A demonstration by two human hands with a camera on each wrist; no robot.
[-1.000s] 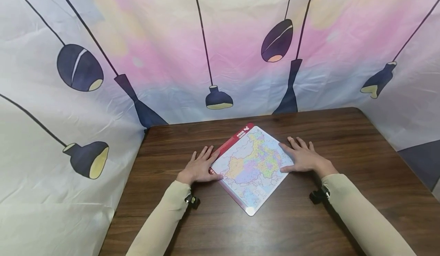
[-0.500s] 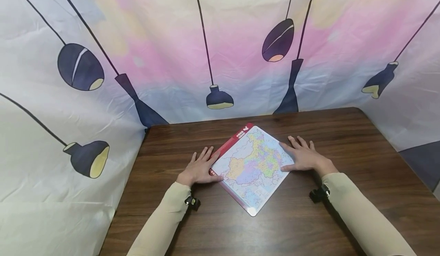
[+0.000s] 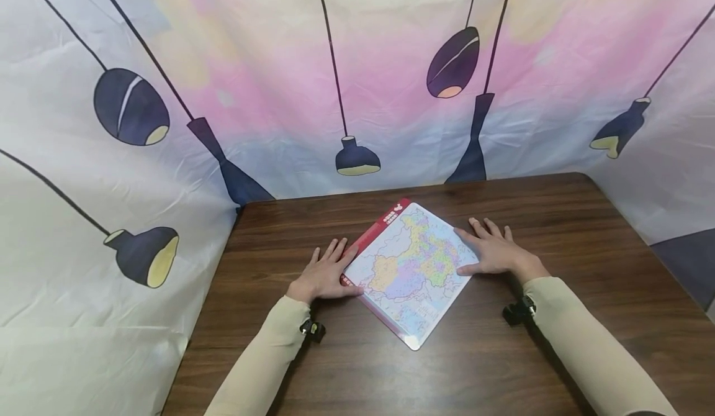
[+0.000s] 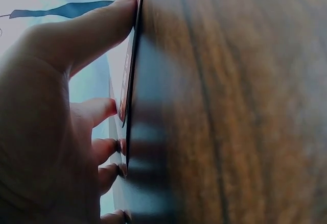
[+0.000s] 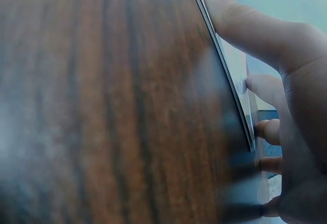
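A colourful map board (image 3: 412,267) with a red left border lies turned at an angle on the dark wooden table (image 3: 586,236). My left hand (image 3: 326,273) lies flat beside its left edge, thumb and forefinger touching the red border. On the other side, my right hand (image 3: 494,250) rests flat, thumb and forefinger on the board's right edge. In the left wrist view the left hand (image 4: 61,127) has its thumb against the board's thin edge (image 4: 130,96). The right wrist view shows the right hand (image 5: 286,81), its thumb tip on the board's edge (image 5: 225,66).
A cloth backdrop (image 3: 357,74) printed with dark hanging lamps closes in the table at the back and on both sides. The table's left edge (image 3: 195,341) and right edge (image 3: 653,261) drop off. Small black wrist cameras (image 3: 313,328) sit on both sleeves.
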